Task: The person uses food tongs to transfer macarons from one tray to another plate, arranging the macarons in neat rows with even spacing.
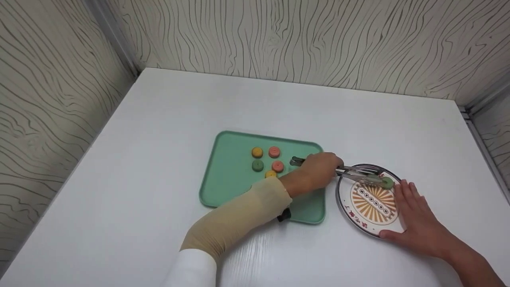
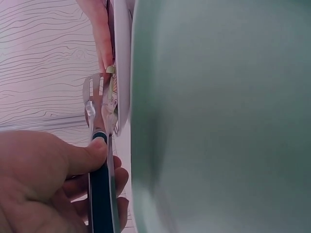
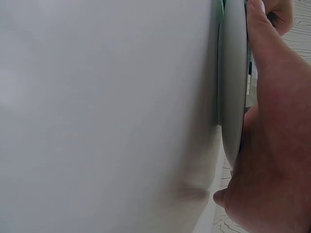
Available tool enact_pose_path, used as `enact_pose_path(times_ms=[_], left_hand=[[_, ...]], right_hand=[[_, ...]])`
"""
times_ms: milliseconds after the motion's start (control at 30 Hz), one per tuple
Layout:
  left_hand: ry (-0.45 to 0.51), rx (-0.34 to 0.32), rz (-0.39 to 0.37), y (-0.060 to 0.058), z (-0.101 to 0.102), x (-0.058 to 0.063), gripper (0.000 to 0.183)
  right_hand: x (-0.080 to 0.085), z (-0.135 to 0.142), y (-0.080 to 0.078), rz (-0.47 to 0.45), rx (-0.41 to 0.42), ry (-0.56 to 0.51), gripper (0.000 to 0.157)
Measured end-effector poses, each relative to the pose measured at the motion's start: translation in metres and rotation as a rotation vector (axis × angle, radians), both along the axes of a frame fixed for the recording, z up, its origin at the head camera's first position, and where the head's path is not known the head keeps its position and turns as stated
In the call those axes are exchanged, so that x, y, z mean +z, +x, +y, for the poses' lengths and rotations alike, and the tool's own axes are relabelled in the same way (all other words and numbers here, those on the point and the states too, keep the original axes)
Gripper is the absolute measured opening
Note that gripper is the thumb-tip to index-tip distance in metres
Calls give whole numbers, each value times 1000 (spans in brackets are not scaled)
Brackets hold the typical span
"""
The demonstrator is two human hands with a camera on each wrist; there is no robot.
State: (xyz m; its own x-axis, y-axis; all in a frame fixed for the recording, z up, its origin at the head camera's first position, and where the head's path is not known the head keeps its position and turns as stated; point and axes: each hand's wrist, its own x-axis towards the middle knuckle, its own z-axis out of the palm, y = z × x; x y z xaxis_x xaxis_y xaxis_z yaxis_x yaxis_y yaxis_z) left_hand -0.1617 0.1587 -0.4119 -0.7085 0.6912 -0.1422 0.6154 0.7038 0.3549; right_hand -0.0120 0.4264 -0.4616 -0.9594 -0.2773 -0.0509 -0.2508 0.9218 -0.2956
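I have the tray [image 1: 229, 175] mid-frame on the surface [image 1: 139, 179], discs [image 1: 257, 165] on it, the plate [image 1: 374, 199] to its lower right.

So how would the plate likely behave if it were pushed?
The plate looks rigid: its outline is evenly round, so it probably won't flex. Wide and low on the smooth-looking table, it should slide sooner than tip. The right hand against it might limit sliding.
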Motion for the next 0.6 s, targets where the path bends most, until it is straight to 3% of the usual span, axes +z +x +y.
enact_pose_path(times_ms=[600], left_hand=[[-31, -16, 24, 1, 2, 0, 33]], right_hand=[[0, -2, 0, 7, -11, -7, 128]])
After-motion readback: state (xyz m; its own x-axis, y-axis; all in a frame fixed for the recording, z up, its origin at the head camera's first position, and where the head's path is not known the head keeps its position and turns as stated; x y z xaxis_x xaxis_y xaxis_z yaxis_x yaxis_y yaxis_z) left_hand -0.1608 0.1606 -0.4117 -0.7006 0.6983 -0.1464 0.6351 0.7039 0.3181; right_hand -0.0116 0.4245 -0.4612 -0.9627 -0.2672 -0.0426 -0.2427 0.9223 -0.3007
